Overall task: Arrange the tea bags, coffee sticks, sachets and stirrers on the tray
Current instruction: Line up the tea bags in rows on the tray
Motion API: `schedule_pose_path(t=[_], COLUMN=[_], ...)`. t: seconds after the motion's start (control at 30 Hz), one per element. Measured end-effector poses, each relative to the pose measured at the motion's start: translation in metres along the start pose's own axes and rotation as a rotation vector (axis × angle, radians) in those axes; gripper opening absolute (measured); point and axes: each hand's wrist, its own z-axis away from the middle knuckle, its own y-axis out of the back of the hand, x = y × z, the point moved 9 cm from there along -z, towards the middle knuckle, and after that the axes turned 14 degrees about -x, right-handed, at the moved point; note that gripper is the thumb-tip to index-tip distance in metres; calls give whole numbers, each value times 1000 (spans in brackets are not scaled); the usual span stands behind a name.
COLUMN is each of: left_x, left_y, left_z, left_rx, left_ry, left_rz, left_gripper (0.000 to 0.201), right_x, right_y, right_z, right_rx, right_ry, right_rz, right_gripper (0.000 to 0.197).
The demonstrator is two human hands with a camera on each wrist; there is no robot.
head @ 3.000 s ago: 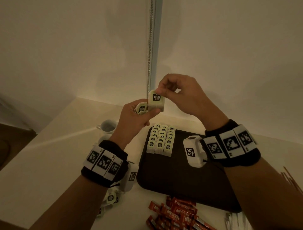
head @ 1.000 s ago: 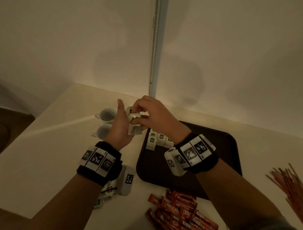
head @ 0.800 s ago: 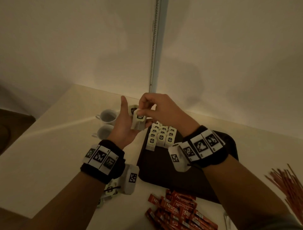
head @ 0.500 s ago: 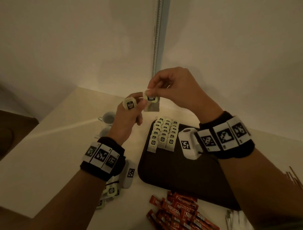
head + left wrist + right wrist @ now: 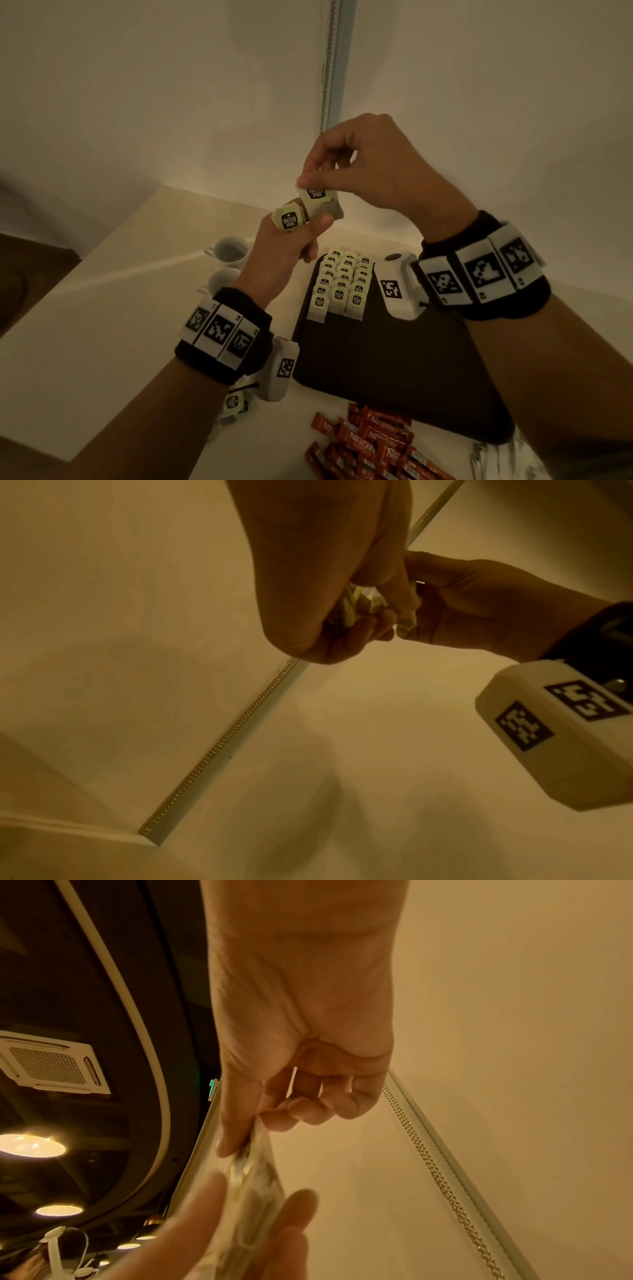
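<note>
Both hands are raised above the dark tray point(image 5: 394, 370). My right hand point(image 5: 363, 171) pinches the top of a pale tea bag point(image 5: 317, 202) between thumb and forefinger; the same tea bag point(image 5: 253, 1175) hangs blurred from its fingertips. My left hand point(image 5: 284, 250) grips a small bunch of tea bags point(image 5: 289, 219), seen crumpled in its fist as tea bags point(image 5: 359, 601). Three neat rows of tea bags point(image 5: 340, 284) stand on the tray's far left part. Red coffee sticks point(image 5: 363, 445) lie in a heap on the table in front of the tray.
Two white cups point(image 5: 231, 251) stand on the table left of the tray. More loose tea bags point(image 5: 234, 402) lie under my left wrist. White sachets point(image 5: 496, 459) show at the lower right edge. A wall with a bead chain point(image 5: 325, 68) rises behind the table.
My right hand pulled one tea bag out of the bunch in my left hand, and both hands rose above the tray. The view tilted, so the stirrers at the right left the picture.
</note>
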Motion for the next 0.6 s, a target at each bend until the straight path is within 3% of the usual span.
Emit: schedule_pose_path(t=[0.2,0.6], left_x=[2,9], left_y=[-6,-2], left_z=[1,6], left_rx=[-22,-1], left_ry=[2,-14], left_rz=[8,-57], left_gripper=[37,17], right_x=[-1,11], right_y=[1,4], right_z=[-2,9], right_rx=[8,73], right_ry=[-1,-32], right_rz=[-9,-136], right_gripper=[11,12])
